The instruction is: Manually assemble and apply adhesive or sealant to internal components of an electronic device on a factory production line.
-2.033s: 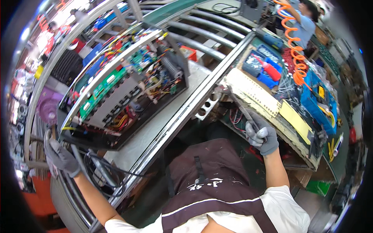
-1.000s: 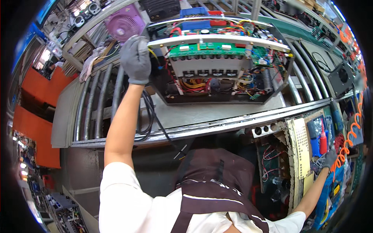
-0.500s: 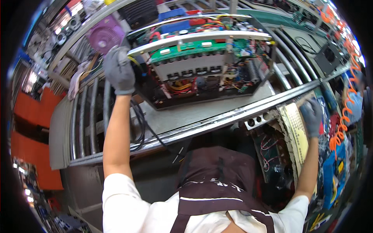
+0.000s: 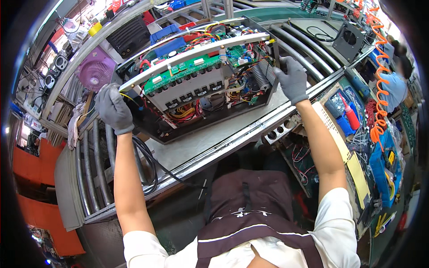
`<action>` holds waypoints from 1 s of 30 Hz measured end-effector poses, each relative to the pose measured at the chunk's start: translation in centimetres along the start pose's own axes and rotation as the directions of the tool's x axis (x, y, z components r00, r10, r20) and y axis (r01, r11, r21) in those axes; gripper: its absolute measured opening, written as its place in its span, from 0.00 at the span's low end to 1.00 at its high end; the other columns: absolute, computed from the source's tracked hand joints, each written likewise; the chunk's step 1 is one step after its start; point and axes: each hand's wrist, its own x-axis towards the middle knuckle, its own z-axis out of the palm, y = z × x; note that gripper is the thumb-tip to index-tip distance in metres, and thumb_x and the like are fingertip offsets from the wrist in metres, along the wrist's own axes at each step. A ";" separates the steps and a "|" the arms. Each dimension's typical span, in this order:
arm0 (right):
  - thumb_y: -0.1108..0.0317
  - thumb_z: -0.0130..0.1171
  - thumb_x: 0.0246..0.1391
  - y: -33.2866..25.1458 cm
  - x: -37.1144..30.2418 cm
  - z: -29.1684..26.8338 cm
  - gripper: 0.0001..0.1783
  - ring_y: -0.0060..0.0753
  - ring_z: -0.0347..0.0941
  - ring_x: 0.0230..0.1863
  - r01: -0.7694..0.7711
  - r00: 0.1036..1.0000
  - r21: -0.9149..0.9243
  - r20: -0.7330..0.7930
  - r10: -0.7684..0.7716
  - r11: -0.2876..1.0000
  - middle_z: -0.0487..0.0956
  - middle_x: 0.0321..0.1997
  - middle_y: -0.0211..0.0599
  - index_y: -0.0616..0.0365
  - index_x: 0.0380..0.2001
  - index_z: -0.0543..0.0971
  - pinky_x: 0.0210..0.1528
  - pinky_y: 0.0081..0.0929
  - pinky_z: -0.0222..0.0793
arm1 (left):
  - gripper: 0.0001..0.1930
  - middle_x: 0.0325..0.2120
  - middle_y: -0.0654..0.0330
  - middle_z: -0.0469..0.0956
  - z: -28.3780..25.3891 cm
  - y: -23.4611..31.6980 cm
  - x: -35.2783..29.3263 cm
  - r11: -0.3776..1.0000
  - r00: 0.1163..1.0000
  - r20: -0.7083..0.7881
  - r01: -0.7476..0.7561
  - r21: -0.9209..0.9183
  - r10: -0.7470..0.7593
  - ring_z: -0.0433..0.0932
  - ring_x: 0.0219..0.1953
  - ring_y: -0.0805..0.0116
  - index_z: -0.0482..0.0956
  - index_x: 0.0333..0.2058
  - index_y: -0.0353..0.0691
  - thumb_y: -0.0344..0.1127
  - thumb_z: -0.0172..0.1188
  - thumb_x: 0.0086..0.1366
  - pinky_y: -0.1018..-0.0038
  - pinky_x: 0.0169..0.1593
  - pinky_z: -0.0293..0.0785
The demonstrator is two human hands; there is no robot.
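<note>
An open metal chassis (image 4: pixel 203 85) full of green circuit boards, coloured wires and coils lies on a roller conveyor in front of me. My left hand (image 4: pixel 114 109), in a grey glove, grips the chassis at its left end. My right hand (image 4: pixel 292 80), also gloved in grey, is closed on the chassis's right edge. A black cable (image 4: pixel 147 161) loops down from the left end of the unit over the rollers.
A purple fan (image 4: pixel 96 71) stands behind the chassis at the left. Metal rollers (image 4: pixel 96 165) run along the conveyor. At the right is a bench with a red bottle (image 4: pixel 351 114), blue bins, an orange coiled hose (image 4: pixel 380 80) and another person (image 4: pixel 395 85).
My right hand has come up from the bench at the right and taken hold of the chassis's right edge. My left hand stays on the left end.
</note>
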 end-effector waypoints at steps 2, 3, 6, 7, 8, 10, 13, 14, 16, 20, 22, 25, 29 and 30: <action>0.65 0.62 0.46 -0.4 -0.1 0.1 0.14 0.42 0.77 0.32 0.016 1.000 -0.043 -0.026 -0.017 0.999 0.78 0.30 0.43 0.58 0.37 0.75 0.36 0.34 0.71 | 0.15 0.30 0.53 0.79 0.1 0.1 0.0 1.000 1.000 -0.003 0.003 -0.002 -0.003 0.76 0.38 0.53 0.79 0.29 0.34 0.36 0.46 0.66 0.63 0.48 0.68; 0.65 0.62 0.46 -0.4 -0.2 0.1 0.14 0.44 0.76 0.32 0.032 0.998 -0.084 -0.048 -0.036 0.996 0.78 0.30 0.43 0.57 0.36 0.75 0.36 0.36 0.70 | 0.15 0.30 0.53 0.79 0.2 0.2 0.0 1.000 1.000 -0.005 0.007 0.000 -0.007 0.76 0.37 0.53 0.79 0.29 0.34 0.37 0.46 0.66 0.63 0.47 0.68; 0.63 0.63 0.41 -0.7 -0.3 1.1 0.16 0.48 0.75 0.36 0.025 0.992 -0.169 -0.117 -0.045 0.985 0.77 0.31 0.41 0.54 0.34 0.72 0.37 0.40 0.70 | 0.16 0.29 0.54 0.79 -0.1 -0.2 -0.1 0.999 1.000 0.011 -0.014 0.036 0.013 0.75 0.35 0.54 0.79 0.28 0.35 0.38 0.46 0.66 0.63 0.45 0.67; 0.62 0.63 0.40 -0.9 -0.2 1.5 0.18 0.47 0.74 0.37 -0.006 0.991 -0.227 -0.132 -0.025 0.974 0.77 0.31 0.41 0.54 0.35 0.71 0.38 0.41 0.70 | 0.16 0.29 0.54 0.79 -0.4 -0.2 0.0 0.999 1.000 0.010 -0.018 0.032 0.018 0.75 0.35 0.54 0.79 0.28 0.35 0.38 0.46 0.66 0.63 0.45 0.67; 0.60 0.63 0.38 -1.0 0.0 2.0 0.20 0.46 0.74 0.39 -0.024 0.991 -0.238 -0.133 -0.008 0.971 0.76 0.32 0.40 0.52 0.36 0.70 0.38 0.42 0.70 | 0.16 0.28 0.55 0.79 -0.8 -0.3 -0.1 0.998 0.999 0.032 -0.015 0.065 0.013 0.75 0.35 0.54 0.79 0.28 0.36 0.39 0.46 0.67 0.63 0.44 0.67; 0.60 0.63 0.39 -1.2 0.1 1.8 0.20 0.47 0.74 0.39 -0.027 0.993 -0.231 -0.120 -0.001 0.972 0.76 0.33 0.40 0.51 0.37 0.70 0.38 0.42 0.70 | 0.17 0.25 0.56 0.77 -0.9 -0.2 -0.1 0.988 0.999 -0.001 -0.054 0.145 0.054 0.73 0.32 0.54 0.79 0.27 0.38 0.40 0.45 0.68 0.63 0.41 0.65; 0.60 0.63 0.39 -1.5 0.9 1.4 0.21 0.48 0.75 0.39 -0.012 0.995 -0.187 -0.097 -0.006 0.982 0.77 0.34 0.42 0.51 0.39 0.71 0.39 0.43 0.70 | 0.17 0.22 0.55 0.73 -2.8 1.2 0.9 0.985 0.984 0.175 -0.064 0.163 0.035 0.70 0.29 0.54 0.78 0.26 0.38 0.40 0.45 0.68 0.62 0.38 0.64; 0.60 0.63 0.39 -1.1 1.3 1.1 0.22 0.49 0.75 0.39 -0.064 0.997 -0.211 -0.049 0.055 0.975 0.78 0.34 0.43 0.51 0.39 0.71 0.40 0.43 0.70 | 0.17 0.20 0.54 0.70 -2.8 2.2 1.0 0.985 0.989 0.140 -0.076 0.157 0.054 0.67 0.27 0.54 0.76 0.25 0.38 0.41 0.45 0.68 0.62 0.36 0.62; 0.60 0.63 0.40 0.3 2.4 1.6 0.22 0.52 0.76 0.38 -0.089 0.995 -0.254 0.025 0.099 0.963 0.79 0.35 0.46 0.51 0.40 0.71 0.39 0.45 0.70 | 0.17 0.20 0.55 0.71 -4.2 4.1 0.8 0.989 0.985 0.158 -0.081 0.121 0.061 0.67 0.27 0.54 0.77 0.25 0.38 0.41 0.46 0.68 0.63 0.36 0.62; 0.58 0.60 0.42 1.3 3.8 1.7 0.21 0.55 0.75 0.38 -0.043 0.999 -0.242 -0.020 0.039 0.969 0.79 0.35 0.49 0.50 0.41 0.70 0.39 0.47 0.69 | 0.16 0.21 0.56 0.72 -5.2 7.4 1.0 0.995 0.990 0.133 -0.053 0.087 0.042 0.67 0.27 0.54 0.77 0.25 0.39 0.41 0.48 0.67 0.63 0.35 0.62; 0.58 0.60 0.41 1.3 4.1 2.0 0.21 0.55 0.75 0.37 -0.092 0.992 -0.290 0.052 0.111 0.953 0.79 0.34 0.49 0.51 0.40 0.71 0.39 0.47 0.69 | 0.16 0.21 0.56 0.72 -5.2 7.2 0.7 0.993 0.992 0.126 -0.013 0.114 -0.002 0.68 0.27 0.54 0.77 0.25 0.39 0.41 0.48 0.66 0.63 0.35 0.62; 0.59 0.61 0.40 -0.5 4.5 2.1 0.20 0.53 0.75 0.38 -0.121 0.987 -0.302 0.067 0.148 0.945 0.79 0.34 0.47 0.52 0.39 0.72 0.39 0.45 0.69 | 0.15 0.23 0.56 0.74 -4.6 6.1 0.3 0.991 0.991 0.126 0.039 0.129 -0.055 0.68 0.28 0.53 0.78 0.26 0.40 0.42 0.49 0.66 0.63 0.36 0.63; 0.57 0.61 0.39 -0.1 2.4 1.6 0.21 0.54 0.76 0.35 -0.080 0.997 -0.316 -0.039 0.071 0.945 0.80 0.31 0.46 0.52 0.37 0.72 0.37 0.47 0.69 | 0.15 0.25 0.54 0.76 -3.5 3.0 -0.2 0.988 0.985 0.133 0.090 0.125 -0.106 0.70 0.30 0.50 0.79 0.30 0.38 0.42 0.49 0.66 0.61 0.37 0.65; 0.60 0.62 0.38 -1.4 1.6 1.0 0.16 0.51 0.75 0.33 -0.086 0.996 -0.306 -0.046 0.076 0.948 0.78 0.30 0.44 0.54 0.32 0.73 0.36 0.44 0.69 | 0.14 0.27 0.53 0.76 -3.4 1.9 -0.3 0.989 0.989 0.121 0.074 0.127 -0.089 0.71 0.32 0.49 0.79 0.32 0.38 0.41 0.49 0.66 0.61 0.40 0.65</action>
